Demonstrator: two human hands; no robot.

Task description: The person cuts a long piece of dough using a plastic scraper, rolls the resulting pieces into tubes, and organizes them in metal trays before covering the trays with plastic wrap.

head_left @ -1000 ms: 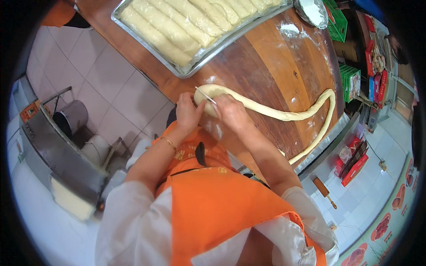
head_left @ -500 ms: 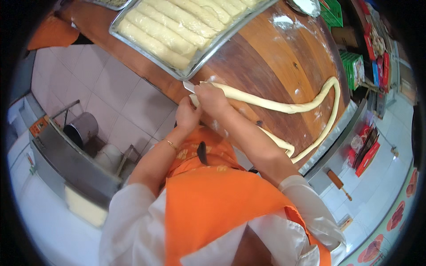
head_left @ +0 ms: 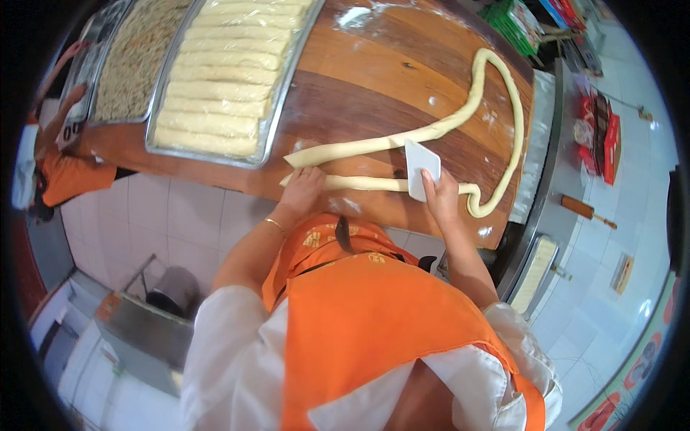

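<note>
My left hand [head_left: 303, 188] has curled fingers on one end of a long pale dough rope [head_left: 517, 129], at the table's near edge. The rope loops out to the right and back, with its other cut end just beyond that hand. My right hand [head_left: 442, 190] grips a white flat scraper [head_left: 420, 165] over the lower strand, a little to the right of my left hand. A metal tray [head_left: 269, 147] of several wrapped dough logs [head_left: 215, 97] lies at the back left.
A wooden table [head_left: 374, 93] bears flour patches and a tray of crumbly filling [head_left: 136, 54]. A co-worker's hand [head_left: 75, 93] is at the far left. A rolling pin [head_left: 578, 208], red boxes [head_left: 604, 136] and green crates [head_left: 507, 21] stand to the right; a metal bin [head_left: 172, 291] is below left.
My right hand and the scraper have moved rightward, away from my left hand. The rope now lies in two separate ends at the left. The view has turned, showing the co-worker and filling tray.
</note>
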